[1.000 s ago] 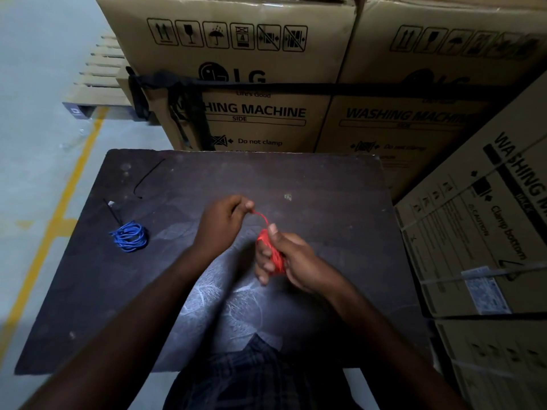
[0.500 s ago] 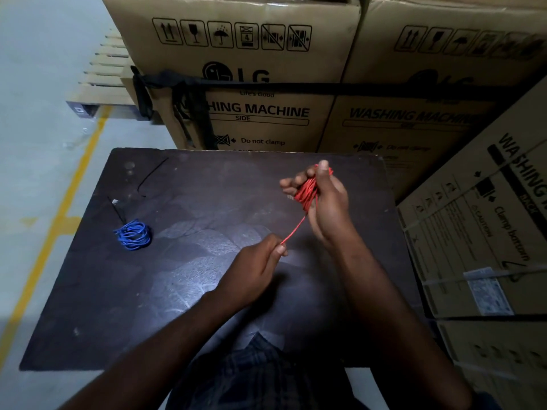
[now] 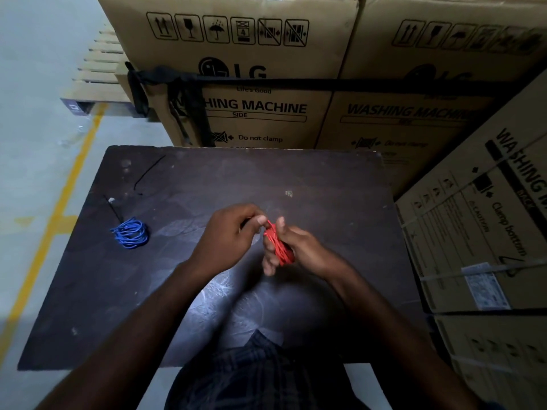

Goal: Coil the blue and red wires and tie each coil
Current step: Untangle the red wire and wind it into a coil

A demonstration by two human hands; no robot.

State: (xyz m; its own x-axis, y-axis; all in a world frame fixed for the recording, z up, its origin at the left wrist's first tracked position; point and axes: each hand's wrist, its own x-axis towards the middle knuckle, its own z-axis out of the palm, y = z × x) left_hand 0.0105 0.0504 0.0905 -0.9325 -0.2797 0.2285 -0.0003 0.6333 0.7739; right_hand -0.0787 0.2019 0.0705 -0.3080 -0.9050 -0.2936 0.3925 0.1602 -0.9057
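Now right hand [image 3: 299, 247] grips red wire [image 3: 279, 247] coil; left hand [image 3: 231, 232] pinches its loose end. Blue wire [image 3: 130, 234] coil lies apart on table [image 3: 207, 179].

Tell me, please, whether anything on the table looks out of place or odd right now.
Nothing stands out. The blue coil lies at the table's left side with a black tie sticking out; a loose black tie lies behind it. The red coil is in the right hand, its end pinched by the left hand.
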